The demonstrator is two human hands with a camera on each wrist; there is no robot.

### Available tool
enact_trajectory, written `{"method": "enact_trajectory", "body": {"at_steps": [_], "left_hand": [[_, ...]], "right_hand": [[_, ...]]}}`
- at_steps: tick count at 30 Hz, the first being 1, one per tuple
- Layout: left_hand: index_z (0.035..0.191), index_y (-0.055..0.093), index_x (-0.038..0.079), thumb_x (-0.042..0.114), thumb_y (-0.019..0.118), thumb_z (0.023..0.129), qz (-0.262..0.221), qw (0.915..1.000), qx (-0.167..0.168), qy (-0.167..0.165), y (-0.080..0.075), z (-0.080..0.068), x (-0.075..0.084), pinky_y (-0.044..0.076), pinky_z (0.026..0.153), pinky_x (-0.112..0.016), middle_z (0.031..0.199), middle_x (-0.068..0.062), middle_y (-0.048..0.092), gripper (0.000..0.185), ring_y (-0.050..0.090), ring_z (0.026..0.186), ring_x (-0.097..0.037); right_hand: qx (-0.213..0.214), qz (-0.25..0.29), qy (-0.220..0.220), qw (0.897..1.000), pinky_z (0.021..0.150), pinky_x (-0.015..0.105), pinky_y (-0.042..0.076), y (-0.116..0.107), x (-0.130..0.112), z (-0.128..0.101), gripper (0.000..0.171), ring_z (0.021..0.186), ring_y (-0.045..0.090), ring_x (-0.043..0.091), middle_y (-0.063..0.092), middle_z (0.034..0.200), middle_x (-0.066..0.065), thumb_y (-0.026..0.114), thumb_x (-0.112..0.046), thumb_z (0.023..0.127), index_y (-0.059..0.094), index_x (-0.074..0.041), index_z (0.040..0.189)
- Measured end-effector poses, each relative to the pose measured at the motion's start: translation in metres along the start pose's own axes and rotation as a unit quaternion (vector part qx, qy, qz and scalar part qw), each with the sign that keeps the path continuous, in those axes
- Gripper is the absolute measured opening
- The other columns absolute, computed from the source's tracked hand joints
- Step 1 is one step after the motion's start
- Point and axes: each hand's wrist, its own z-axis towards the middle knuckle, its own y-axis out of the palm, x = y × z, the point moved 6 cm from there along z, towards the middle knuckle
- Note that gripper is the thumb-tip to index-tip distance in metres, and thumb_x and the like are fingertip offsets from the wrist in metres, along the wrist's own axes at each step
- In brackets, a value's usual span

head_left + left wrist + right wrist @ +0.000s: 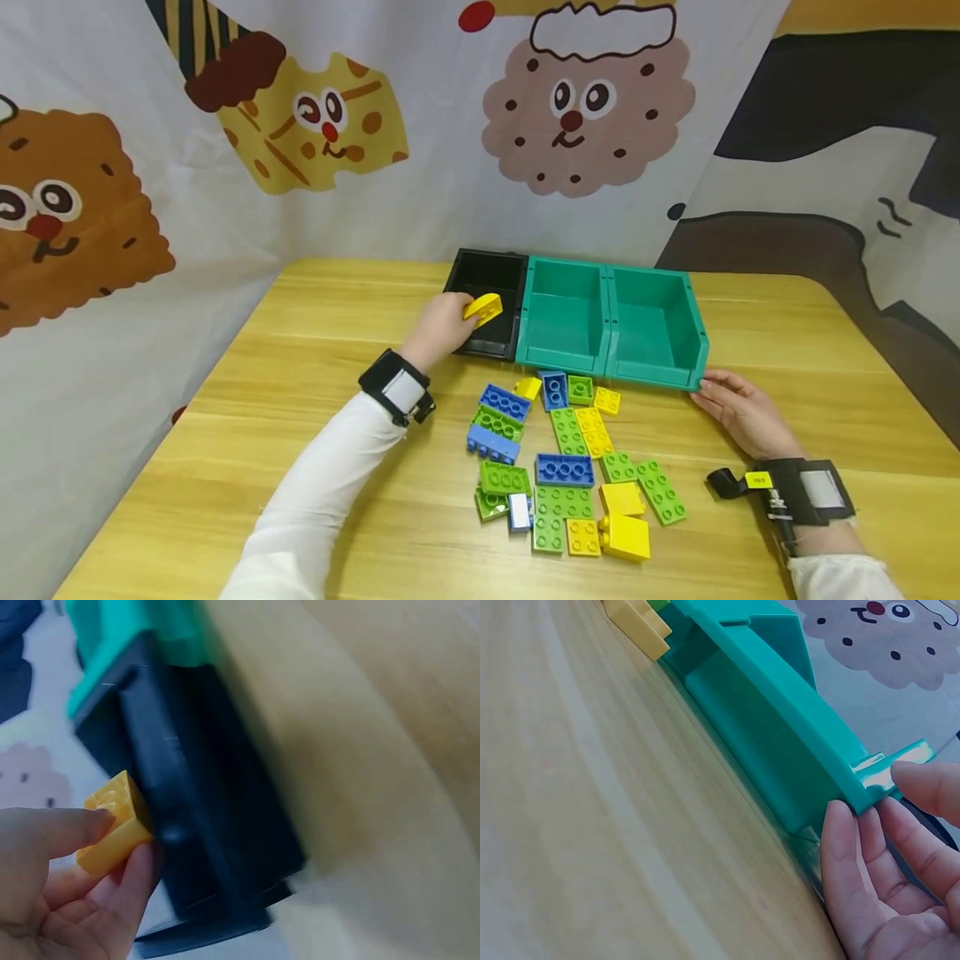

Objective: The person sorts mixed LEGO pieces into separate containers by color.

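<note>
Your left hand (442,329) pinches the yellow brick (482,308), long axis tilted up-right, over the black bin (491,279); right hand (738,408) fingers relaxed against the green bin (693,333).

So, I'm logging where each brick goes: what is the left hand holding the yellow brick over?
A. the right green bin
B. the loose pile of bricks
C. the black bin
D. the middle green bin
C: the left hand pinches the yellow brick at the front edge of the black bin, left of both green bins.
</note>
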Motion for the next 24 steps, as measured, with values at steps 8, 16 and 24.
{"method": "enact_trajectory", "body": {"at_steps": [8,16,24], "left_hand": [[0.106,0.065,0.000,0.013,0.063,0.091,0.020,0.9980,-0.031,-0.052,0.032,0.014,-0.005,0.054,0.081,-0.034,0.097,-0.012,0.067,0.021,0.060,0.082,-0.022],[0.104,0.065,-0.002,0.013,0.064,0.089,0.010,0.9953,-0.052,-0.080,0.037,0.021,-0.001,0.053,0.076,-0.033,0.096,-0.013,0.067,0.021,0.060,0.080,-0.021],[0.110,0.063,-0.002,0.016,0.066,0.089,-0.006,0.9932,-0.055,-0.103,0.041,0.018,-0.005,0.052,0.081,-0.035,0.102,-0.015,0.066,0.028,0.060,0.085,-0.023]], "right_hand": [[0.002,0.015,-0.003,1.000,0.091,0.024,0.050,-0.002,0.000,0.000,0.035,0.099,0.063,0.011,0.062,0.105,0.003,0.032,0.009,0.098,0.062,-0.003,0.111],[0.004,0.008,-0.006,1.000,0.090,0.023,0.050,-0.003,-0.003,-0.001,0.035,0.099,0.064,0.012,0.062,0.106,0.003,0.030,0.008,0.099,0.061,-0.003,0.112],[0.000,0.010,-0.003,1.000,0.091,0.023,0.050,0.000,-0.001,-0.001,0.035,0.098,0.064,0.013,0.063,0.105,0.003,0.030,0.007,0.099,0.061,-0.003,0.111]]}}
